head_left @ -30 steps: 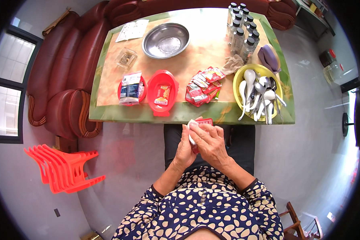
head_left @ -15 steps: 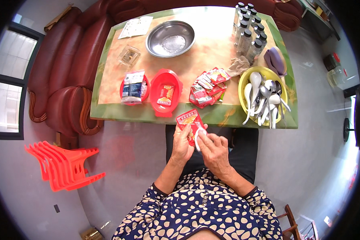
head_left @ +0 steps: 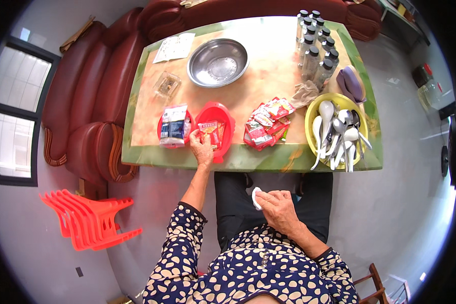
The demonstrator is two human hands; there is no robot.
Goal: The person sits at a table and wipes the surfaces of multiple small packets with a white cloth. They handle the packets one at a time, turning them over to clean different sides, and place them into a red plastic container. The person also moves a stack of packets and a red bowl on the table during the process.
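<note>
My left hand (head_left: 202, 151) reaches over the near rim of a red plastic basket (head_left: 227, 112). Its fingers pinch a small red packet (head_left: 208, 127), which lies over another red packet (head_left: 220, 136) in the basket. Above my lap, my right hand (head_left: 280, 209) is closed on a folded white cloth or tissue (head_left: 257, 198). A heap of red packets (head_left: 268, 124) rests on the table to the right of the basket. Left of the basket, a smaller red container (head_left: 163, 137) carries a white and dark blue packet (head_left: 175, 124).
Farther back are a steel bowl (head_left: 200, 58), a clear ashtray-like dish (head_left: 167, 85) and a paper sheet (head_left: 173, 48). On the right stand a yellow basin (head_left: 311, 104) of spoons, several black-capped bottles (head_left: 310, 63), a crumpled cloth (head_left: 305, 95) and a purple pad (head_left: 350, 83). A red plastic stool stack (head_left: 88, 220) is on the floor.
My left hand has carried the red packet from above my lap forward and left into the red basket. My right hand has drawn back slightly, still holding the white cloth or tissue.
</note>
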